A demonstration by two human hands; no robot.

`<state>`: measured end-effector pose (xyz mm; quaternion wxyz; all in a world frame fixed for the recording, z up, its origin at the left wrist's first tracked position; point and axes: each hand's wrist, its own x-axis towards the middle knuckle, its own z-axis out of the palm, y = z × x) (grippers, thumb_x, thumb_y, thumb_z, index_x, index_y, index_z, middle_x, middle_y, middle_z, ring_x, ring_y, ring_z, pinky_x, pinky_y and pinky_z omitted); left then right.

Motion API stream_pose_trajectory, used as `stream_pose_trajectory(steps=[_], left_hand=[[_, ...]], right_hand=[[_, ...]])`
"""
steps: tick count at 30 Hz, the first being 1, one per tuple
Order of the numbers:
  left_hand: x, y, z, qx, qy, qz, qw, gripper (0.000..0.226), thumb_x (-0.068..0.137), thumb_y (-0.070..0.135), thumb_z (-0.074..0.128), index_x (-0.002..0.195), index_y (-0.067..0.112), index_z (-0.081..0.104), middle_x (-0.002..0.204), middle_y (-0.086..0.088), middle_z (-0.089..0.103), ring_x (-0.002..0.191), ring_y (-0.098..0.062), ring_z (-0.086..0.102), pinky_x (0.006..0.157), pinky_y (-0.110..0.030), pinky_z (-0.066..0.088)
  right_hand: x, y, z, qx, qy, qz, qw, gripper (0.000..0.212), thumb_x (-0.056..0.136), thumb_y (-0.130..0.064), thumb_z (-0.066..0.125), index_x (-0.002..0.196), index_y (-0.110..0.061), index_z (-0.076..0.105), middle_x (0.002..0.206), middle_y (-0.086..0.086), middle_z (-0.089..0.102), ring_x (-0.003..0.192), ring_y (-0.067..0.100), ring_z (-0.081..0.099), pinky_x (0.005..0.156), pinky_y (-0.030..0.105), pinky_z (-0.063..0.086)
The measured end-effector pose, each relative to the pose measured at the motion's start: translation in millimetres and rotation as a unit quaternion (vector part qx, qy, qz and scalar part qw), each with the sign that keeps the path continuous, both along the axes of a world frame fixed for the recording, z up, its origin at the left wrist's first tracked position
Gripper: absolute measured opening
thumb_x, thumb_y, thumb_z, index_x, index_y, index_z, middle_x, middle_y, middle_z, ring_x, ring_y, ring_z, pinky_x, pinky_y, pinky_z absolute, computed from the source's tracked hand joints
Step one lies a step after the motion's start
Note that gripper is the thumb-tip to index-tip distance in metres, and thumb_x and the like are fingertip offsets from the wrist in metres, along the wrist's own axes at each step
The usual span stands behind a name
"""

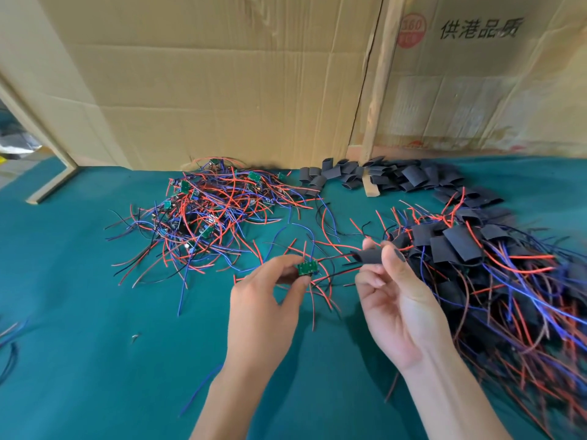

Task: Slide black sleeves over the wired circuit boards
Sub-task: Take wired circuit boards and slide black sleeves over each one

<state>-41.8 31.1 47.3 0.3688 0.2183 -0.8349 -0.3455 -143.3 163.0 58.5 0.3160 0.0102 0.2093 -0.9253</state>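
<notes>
A: Nearest us, our left hand (266, 300) pinches a small green circuit board (307, 268) between thumb and fingertips, held just above the teal felt tabletop (95, 312). Red, blue and black leads trail off the board toward the right.

B: And our right hand (394, 300)?

A: Palm up, thumb and forefinger clamped on one flat black sleeve (371, 256). Its open end faces left, and the board's wires reach into that mouth. Board and sleeve are near each other but apart; the board is outside the sleeve.

B: Right side?

A: A heap of sleeved boards with red and blue wires (495, 281), just beside our right hand, running off the right edge.

B: Further back?

A: A tangle of bare green boards with red, blue and black wires (209, 214), left of centre. Behind it, to the right, a loose pile of empty black sleeves (390, 177) along the table's far edge, around a pale wooden strip (378, 100). Creased brown cardboard sheets (222, 74) stand upright at the back, the right one printed with characters.
</notes>
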Motion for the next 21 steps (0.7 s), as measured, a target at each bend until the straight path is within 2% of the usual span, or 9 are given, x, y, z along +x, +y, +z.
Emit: stream_pose_trajectory(steps=[2,4,5,7,9,12,16,21], left_hand=[[-0.8,1.5,-1.2,-0.007,0.005,0.007,1.000,0.026,0.080,0.011,0.083,0.099,0.026,0.074,0.080,0.032,0.066,0.082,0.014,0.064,0.077,0.001,0.039],[-1.3,2.3,-2.2,-0.023,0.010,0.002,1.000,0.025,0.080,0.013,0.083,0.098,0.027,0.074,0.081,0.031,0.067,0.083,0.012,0.065,0.079,-0.002,0.043],[-1.4,2.0,-2.6,-0.031,0.013,-0.004,0.999,0.023,0.080,0.014,0.084,0.097,0.027,0.075,0.082,0.027,0.069,0.082,0.009,0.066,0.080,-0.007,0.046],[-2.0,0.3,-2.5,-0.041,0.018,-0.014,0.999,0.021,0.079,0.014,0.085,0.096,0.023,0.077,0.084,0.019,0.072,0.080,0.003,0.067,0.080,-0.014,0.049],[-2.6,-1.8,-1.2,-0.039,0.020,-0.022,0.999,0.020,0.078,0.013,0.085,0.095,0.020,0.079,0.084,0.016,0.073,0.079,0.002,0.067,0.077,-0.011,0.048],[-3.4,-0.7,3.0,-0.009,0.018,-0.043,0.999,0.021,0.077,0.011,0.085,0.094,0.023,0.079,0.081,0.017,0.072,0.078,0.003,0.067,0.076,-0.005,0.044],[-3.7,1.1,7.8,0.068,0.021,-0.069,0.995,0.040,0.079,0.007,0.083,0.087,0.045,0.071,0.081,0.019,0.072,0.075,0.000,0.068,0.075,-0.005,0.045],[-6.5,1.1,4.4,0.179,0.010,-0.090,0.980,0.033,0.081,0.004,0.080,0.088,0.035,0.075,0.079,0.014,0.075,0.070,-0.002,0.068,0.074,-0.012,0.050]], right_hand=[[-0.5,1.0,-0.2,-0.037,-0.002,0.008,0.999,0.061,0.048,-0.006,0.099,0.099,-0.008,0.065,0.097,0.007,0.070,0.061,0.005,0.048,0.053,0.015,0.046],[-1.5,2.3,-1.1,-0.065,-0.006,0.008,0.998,0.076,0.035,-0.007,0.105,0.101,-0.007,0.066,0.100,0.007,0.072,0.061,0.006,0.050,0.052,0.015,0.046],[-2.1,2.7,-2.4,-0.068,-0.007,0.006,0.998,0.076,0.036,-0.008,0.105,0.101,-0.006,0.067,0.102,0.008,0.072,0.060,0.006,0.050,0.052,0.016,0.046],[-2.7,1.3,-3.3,-0.020,0.013,0.001,1.000,0.059,0.053,-0.010,0.097,0.103,-0.007,0.067,0.102,0.005,0.073,0.059,0.005,0.052,0.051,0.015,0.046],[-0.6,-2.4,-3.8,0.064,0.070,-0.020,0.995,0.042,0.065,-0.008,0.080,0.104,-0.010,0.065,0.098,0.004,0.075,0.060,0.003,0.058,0.053,0.013,0.045],[5.6,-7.0,-2.1,0.163,0.153,-0.057,0.973,0.049,0.052,-0.006,0.082,0.098,-0.011,0.066,0.095,0.009,0.078,0.074,0.010,0.071,0.060,0.015,0.051],[7.4,-7.7,-1.7,0.204,0.187,-0.086,0.957,0.056,0.046,-0.013,0.086,0.098,-0.010,0.068,0.098,0.012,0.078,0.079,0.013,0.073,0.065,0.016,0.053],[6.0,-7.3,-2.3,0.207,0.193,-0.089,0.955,0.058,0.048,-0.013,0.086,0.102,-0.008,0.067,0.099,0.011,0.078,0.079,0.013,0.072,0.064,0.017,0.052]])
